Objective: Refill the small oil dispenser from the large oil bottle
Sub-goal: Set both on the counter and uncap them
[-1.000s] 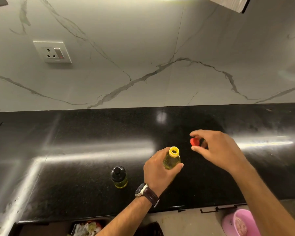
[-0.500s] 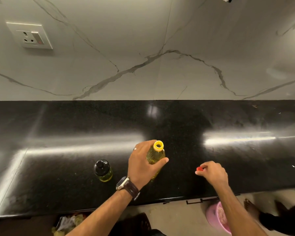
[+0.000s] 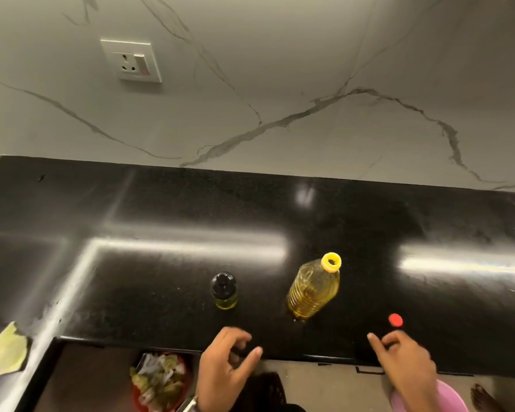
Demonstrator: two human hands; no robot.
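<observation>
1. The bottle [image 3: 313,288] stands uncapped mid-counter, mostly full: likely heavy, with thin ribbed walls that may squeeze, so grip its body.
2. The dispenser [image 3: 224,290] stands just left, still capped, probably light and easily tipped.
3. The left hand [image 3: 226,367] and right hand [image 3: 405,359] hang loosely curled, holding nothing.
4. The red cap [image 3: 395,320] lies on the glossy black counter [image 3: 161,233] beneath a marble wall [image 3: 280,69].

Dim indoor light. Two bright glare streaks cross the glossy black countertop [image 3: 161,292] beyond the fingertips. Both hands are motion-blurred. The wide-angle lens bends the counter edge and marble wall [image 3: 280,69] near the frame edges.
</observation>
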